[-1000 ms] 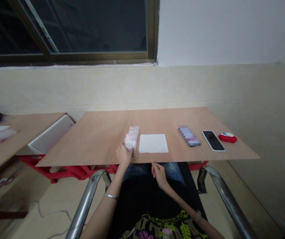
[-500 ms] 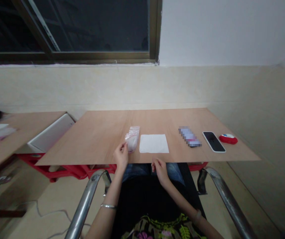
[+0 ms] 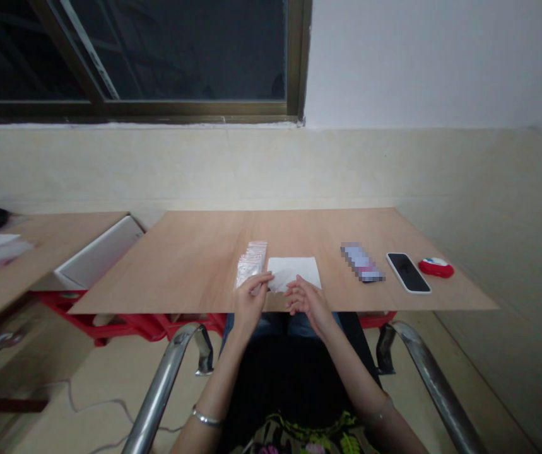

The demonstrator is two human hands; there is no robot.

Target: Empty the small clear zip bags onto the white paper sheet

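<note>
Head view: the wide, pale brown wooden tabletop (image 3: pixel 195 265) carries a flat white sheet of paper (image 3: pixel 299 270) at its near edge, with a stack of small clear plastic bags with red strips (image 3: pixel 252 260) just to its left. The left hand (image 3: pixel 250 301) pinches one thin clear bag (image 3: pixel 271 282) over the sheet's near left corner; the right hand (image 3: pixel 309 301) hovers beside it, fingers loosely curled and holding nothing. By the look of it, work is barely begun: the stack is full and nothing lies sorted on the sheet.

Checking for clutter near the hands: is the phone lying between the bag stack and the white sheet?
No, the phone lies far right of the white sheet, beside a red object.
</note>
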